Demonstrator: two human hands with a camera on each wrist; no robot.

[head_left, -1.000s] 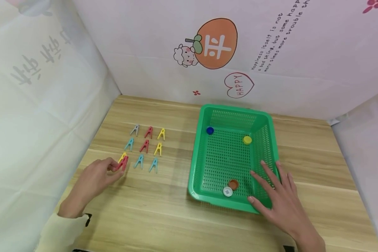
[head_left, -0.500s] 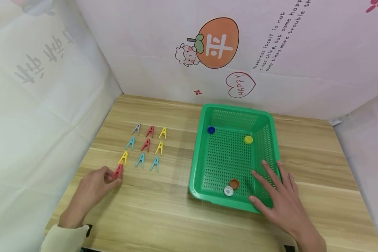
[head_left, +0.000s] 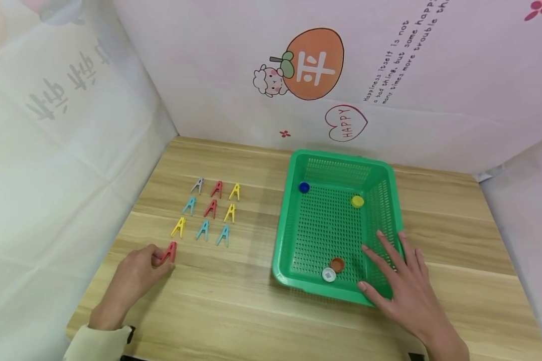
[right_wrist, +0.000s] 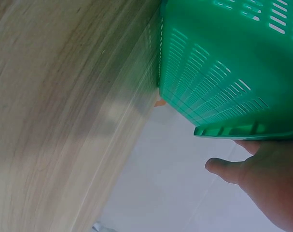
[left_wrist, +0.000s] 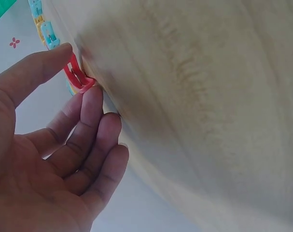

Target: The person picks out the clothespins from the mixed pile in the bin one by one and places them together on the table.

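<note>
My left hand (head_left: 135, 275) pinches a red clothespin (head_left: 170, 251) between thumb and fingertips, low over the wooden table. In the left wrist view the red clothespin (left_wrist: 77, 77) sits at the ends of the thumb and fingers, right at the table surface. Just beyond it lies a yellow clothespin (head_left: 178, 227), the front one of the left column. With fingers spread and straight, my right hand (head_left: 406, 288) rests over the right front rim of a green basket (head_left: 277, 245). From the right wrist, the basket (right_wrist: 218, 72) shows its slotted side wall above that hand.
Several clothespins stand in rows, among them a grey one (head_left: 197, 185), a red one (head_left: 211, 208) and a light-blue one (head_left: 224, 235). Inside the basket are a blue cap (head_left: 304, 187), a yellow cap (head_left: 357, 201), a brown cap (head_left: 337, 264) and a white cap (head_left: 328, 275).
The left hand has drawn the red clothespin toward the front of the table, away from the yellow one it overlapped. The right hand has stayed on the basket.
</note>
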